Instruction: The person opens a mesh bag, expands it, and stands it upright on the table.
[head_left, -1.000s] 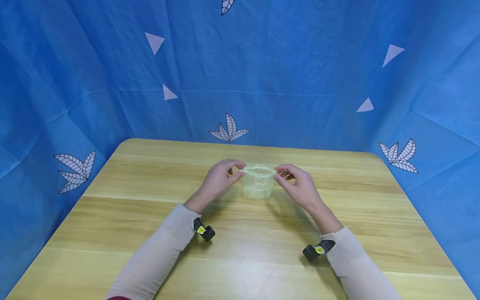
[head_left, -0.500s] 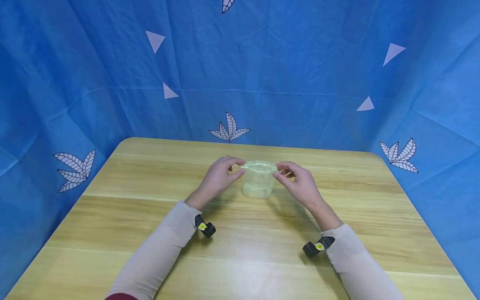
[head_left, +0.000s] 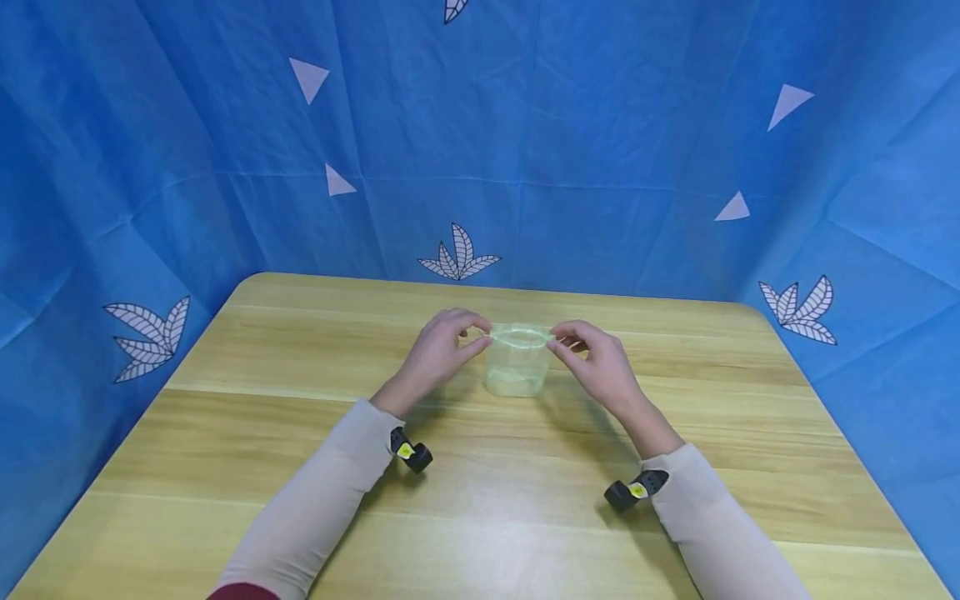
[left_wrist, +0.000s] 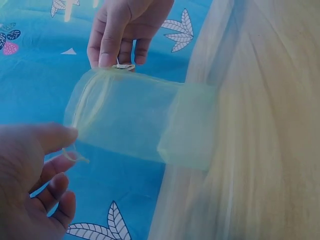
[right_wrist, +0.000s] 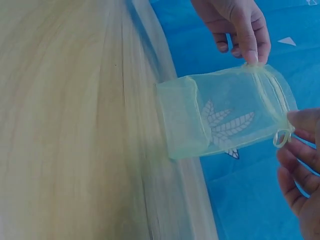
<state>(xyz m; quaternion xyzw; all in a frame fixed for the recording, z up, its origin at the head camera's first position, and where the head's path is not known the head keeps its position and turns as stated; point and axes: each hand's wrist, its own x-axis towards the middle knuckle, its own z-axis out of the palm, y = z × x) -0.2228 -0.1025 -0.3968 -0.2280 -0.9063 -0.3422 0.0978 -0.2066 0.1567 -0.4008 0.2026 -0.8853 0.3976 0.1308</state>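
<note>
A sheer pale green drawstring pouch (head_left: 517,368) hangs upright between both hands in the head view, its base low over the table. My left hand (head_left: 444,348) pinches the left end of its gathered mouth between thumb and forefinger. At the opposite end, the right hand (head_left: 597,364) does the same. In the right wrist view a small drawstring loop (right_wrist: 281,139) sticks out beside the right fingers. Thin cord ends (left_wrist: 75,156) show by the left fingers in the left wrist view. Through the thin mesh, the background is visible.
The hands work over a light wood-grain table (head_left: 480,517) with rounded far corners. Blue cloth (head_left: 600,150) printed with white leaves and triangles hangs behind it and along both sides. A small black device is strapped at each wrist over pale sleeves (head_left: 322,487).
Both hands have risen very slightly, keeping their pinch on the pouch. Its mouth has shifted in shape a little between the fingers.
</note>
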